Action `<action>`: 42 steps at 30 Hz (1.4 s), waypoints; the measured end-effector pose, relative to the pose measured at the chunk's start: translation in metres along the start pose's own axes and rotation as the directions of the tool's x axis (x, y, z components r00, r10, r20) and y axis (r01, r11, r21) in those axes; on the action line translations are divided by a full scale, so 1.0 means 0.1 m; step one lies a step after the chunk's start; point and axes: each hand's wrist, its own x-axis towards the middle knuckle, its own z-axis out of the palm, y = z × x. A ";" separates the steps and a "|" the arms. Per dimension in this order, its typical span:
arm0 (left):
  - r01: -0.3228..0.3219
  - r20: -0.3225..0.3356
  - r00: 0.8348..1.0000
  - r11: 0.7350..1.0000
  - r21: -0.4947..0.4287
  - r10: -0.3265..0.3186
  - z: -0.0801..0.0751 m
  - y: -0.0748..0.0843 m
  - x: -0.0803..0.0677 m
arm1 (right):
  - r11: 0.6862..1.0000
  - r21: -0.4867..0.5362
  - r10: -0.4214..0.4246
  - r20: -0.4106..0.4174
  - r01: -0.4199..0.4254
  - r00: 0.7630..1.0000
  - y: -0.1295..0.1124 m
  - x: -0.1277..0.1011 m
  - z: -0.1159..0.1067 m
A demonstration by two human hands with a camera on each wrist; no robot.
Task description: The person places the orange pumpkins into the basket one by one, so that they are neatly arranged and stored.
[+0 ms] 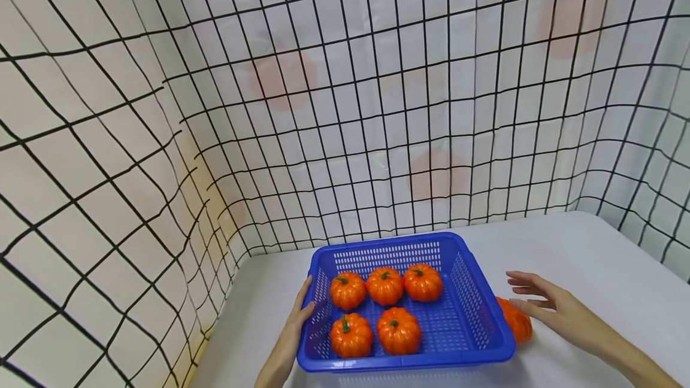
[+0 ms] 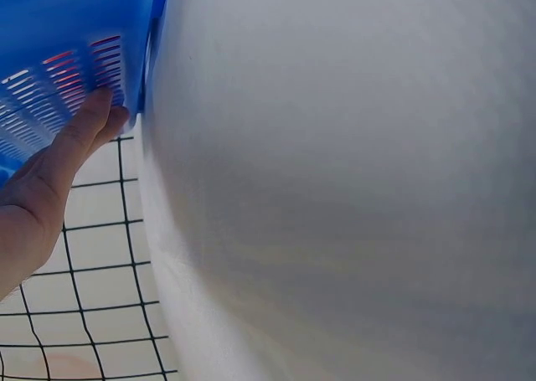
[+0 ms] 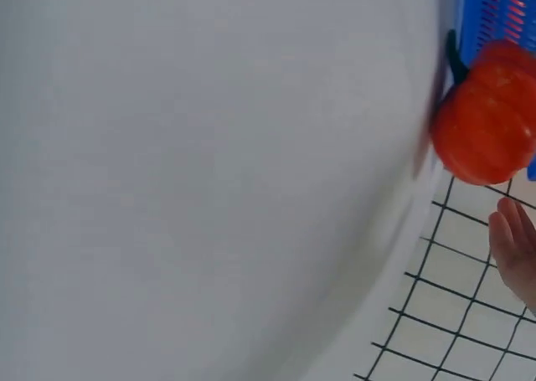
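Surface: you stand at a white table (image 1: pixel 566 250), closed in behind and on both sides by white cloth (image 1: pixel 345 106) with a black grid and faint orange blotches.
Left hand: your left hand (image 1: pixel 298 316) lies flat against the basket's left wall, fingers straight, gripping nothing.
Basket: the blue slotted basket (image 1: pixel 474 304) sits near you on the table, between your hands.
Inside: five pumpkins (image 1: pixel 399 331), two in the near row, three in the far row.
Loose pumpkin: a sixth pumpkin (image 1: pixel 516 319) lies on the table, touching the basket's right wall.
Right hand: your right hand (image 1: pixel 544 304) hovers just over that loose pumpkin, fingers spread wide and straight, holding nothing; whether it touches, you cannot tell.
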 end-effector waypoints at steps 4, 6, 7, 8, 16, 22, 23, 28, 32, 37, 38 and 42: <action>-0.006 0.001 1.000 1.000 -0.005 0.006 -0.01 0.00 -0.01 | 0.998 0.050 0.027 0.091 -0.032 0.995 0.13 -0.06 0.01; -0.008 0.004 1.000 1.000 -0.004 0.008 -0.02 0.00 -0.01 | 0.997 0.052 0.042 0.129 -0.049 0.991 0.16 -0.08 0.01; -0.008 0.004 1.000 1.000 -0.003 0.009 -0.02 0.00 -0.01 | 0.998 0.047 0.045 0.145 -0.052 0.988 0.18 -0.08 0.01; -0.006 0.004 1.000 1.000 -0.001 0.006 -0.02 0.00 -0.01 | 0.997 0.040 0.054 0.158 -0.061 0.986 0.19 -0.08 0.01; 0.016 -0.004 1.000 1.000 0.006 -0.016 -0.01 0.01 0.00 | 0.990 0.032 0.123 0.248 -0.135 0.961 0.23 -0.06 0.02; 0.024 0.006 1.000 1.000 0.012 -0.024 -0.01 0.01 0.00 | 0.993 0.025 0.108 0.255 -0.119 0.961 0.26 -0.05 0.04; 0.024 0.008 1.000 1.000 0.013 -0.024 -0.01 0.01 0.00 | 0.993 0.022 0.108 0.255 -0.117 0.961 0.26 -0.05 0.04; 0.029 0.005 1.000 0.999 0.017 -0.030 0.00 0.02 0.00 | 0.990 0.006 0.132 0.253 -0.138 0.958 0.25 0.00 0.05; 0.042 -0.009 0.999 0.999 0.023 -0.042 0.00 0.03 0.01 | 0.991 -0.011 0.135 0.235 -0.136 0.963 0.25 0.01 0.06; 0.042 -0.016 0.999 0.999 0.024 -0.042 0.00 0.02 0.01 | 0.995 0.024 0.089 0.242 -0.098 0.966 0.26 -0.03 0.04; 0.042 -0.016 0.999 0.999 0.024 -0.041 0.00 0.02 0.01 | 0.995 0.035 0.085 0.246 -0.097 0.966 0.26 -0.03 0.04; 0.038 -0.012 0.999 0.999 0.021 -0.037 0.00 0.02 0.01 | 0.995 0.046 0.076 0.266 -0.091 0.961 0.28 -0.02 0.03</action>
